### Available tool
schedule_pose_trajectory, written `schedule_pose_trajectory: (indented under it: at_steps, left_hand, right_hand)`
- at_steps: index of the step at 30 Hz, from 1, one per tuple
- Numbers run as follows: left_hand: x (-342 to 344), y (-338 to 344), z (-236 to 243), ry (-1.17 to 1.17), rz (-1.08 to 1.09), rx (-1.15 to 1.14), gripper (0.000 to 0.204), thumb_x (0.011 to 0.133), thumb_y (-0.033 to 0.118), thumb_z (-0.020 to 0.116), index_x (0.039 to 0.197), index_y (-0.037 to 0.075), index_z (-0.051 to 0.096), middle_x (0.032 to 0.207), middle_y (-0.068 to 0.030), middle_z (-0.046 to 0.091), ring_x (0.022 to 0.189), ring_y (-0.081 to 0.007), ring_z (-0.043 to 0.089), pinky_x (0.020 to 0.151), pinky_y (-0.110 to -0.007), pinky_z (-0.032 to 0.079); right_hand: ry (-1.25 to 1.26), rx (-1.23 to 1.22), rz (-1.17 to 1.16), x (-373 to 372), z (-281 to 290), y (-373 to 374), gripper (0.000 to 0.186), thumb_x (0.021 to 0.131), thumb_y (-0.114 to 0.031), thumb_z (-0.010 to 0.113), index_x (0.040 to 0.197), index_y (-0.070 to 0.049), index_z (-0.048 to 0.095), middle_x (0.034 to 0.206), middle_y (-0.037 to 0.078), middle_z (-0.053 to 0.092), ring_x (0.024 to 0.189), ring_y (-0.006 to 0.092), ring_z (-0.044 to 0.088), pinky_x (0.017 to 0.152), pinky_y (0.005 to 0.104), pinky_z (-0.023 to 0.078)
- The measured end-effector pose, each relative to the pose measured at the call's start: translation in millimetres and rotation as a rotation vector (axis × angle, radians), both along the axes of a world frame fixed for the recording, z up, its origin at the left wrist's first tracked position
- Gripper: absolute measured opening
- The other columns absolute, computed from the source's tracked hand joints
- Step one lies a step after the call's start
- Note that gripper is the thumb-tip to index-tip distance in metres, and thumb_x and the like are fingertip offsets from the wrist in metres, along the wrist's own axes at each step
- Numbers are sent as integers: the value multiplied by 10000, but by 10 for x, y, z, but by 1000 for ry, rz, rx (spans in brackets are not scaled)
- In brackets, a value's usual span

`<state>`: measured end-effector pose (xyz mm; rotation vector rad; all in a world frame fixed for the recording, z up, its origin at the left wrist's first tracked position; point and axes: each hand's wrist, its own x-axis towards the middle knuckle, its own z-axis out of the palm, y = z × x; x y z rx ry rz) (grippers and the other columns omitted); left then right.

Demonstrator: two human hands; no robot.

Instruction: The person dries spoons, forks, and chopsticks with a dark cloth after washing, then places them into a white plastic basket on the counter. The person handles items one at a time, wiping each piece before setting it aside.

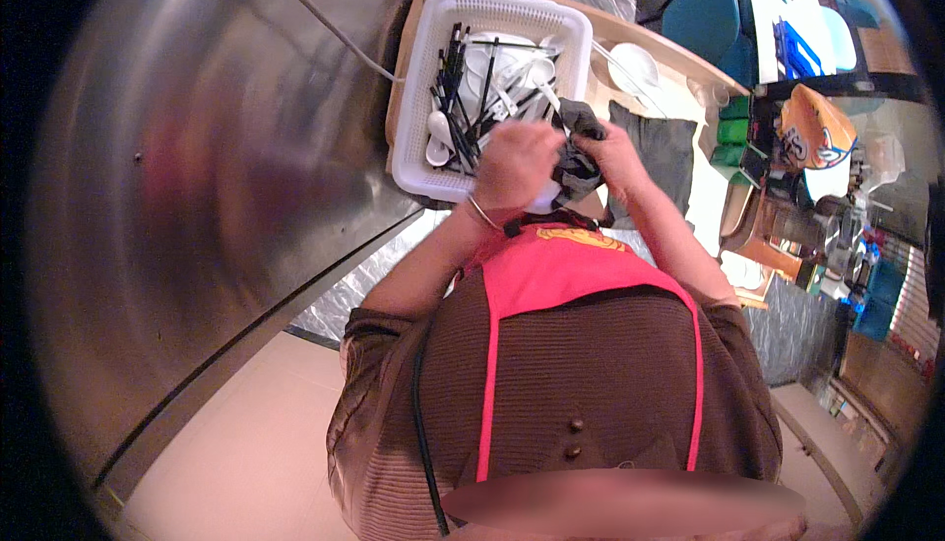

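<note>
A white plastic basket stands in front of me, with black chopsticks and white spoons lying jumbled inside. My right hand is closed around a bunched dark grey cloth at the basket's near right corner. Close beside it, my left hand is curled at the basket's near edge, touching or almost touching the cloth. Whatever its fingers grip is hidden from view. One white spoon points its handle toward the cloth; I cannot tell whether a hand holds it.
Right of the basket a white bowl or dish sits on the counter, and a dark cloth lies flat. A large metal panel fills the left side. Teal chairs stand beyond the counter, and an orange bag is farther right.
</note>
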<state>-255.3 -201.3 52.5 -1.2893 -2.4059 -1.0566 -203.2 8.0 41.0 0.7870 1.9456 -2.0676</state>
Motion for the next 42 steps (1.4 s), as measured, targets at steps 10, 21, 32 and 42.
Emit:
schedule_pose_trajectory:
  at_steps: [10,21,32,42]
  left_hand:
    - [-226,-288,-58,-544,-200,-87,224,1031,252,595,928,56,632,812,-169,666,793,-364,693,687,-474,540]
    - [666,436,199,-413,192,47,182,1008,183,600,915,32,643,844,-234,675,816,-468,661,685,-550,510]
    - [665,447,277,-672,106,62,305,1019,263,575,866,16,666,772,-238,658,749,-472,658,660,-553,500]
    - [488,822,237,-579,299,95,562,1073,430,549,748,-5,693,629,-135,663,556,-261,626,600,-418,492]
  right_hand:
    - [505,998,756,-317,721,322,343,830,24,684,1162,-59,661,1008,172,732,962,360,716,835,422,562]
    - [275,-509,-678,-222,256,-185,248,1019,-156,684,1212,-3,649,1063,110,729,943,261,719,843,412,591]
    - [94,-289,-216,508,479,-8,218,968,-183,742,1140,-54,700,968,18,734,817,160,673,730,316,524]
    - [310,348,387,936,379,650,298,960,-226,751,1067,38,663,841,200,675,776,228,641,755,399,529]
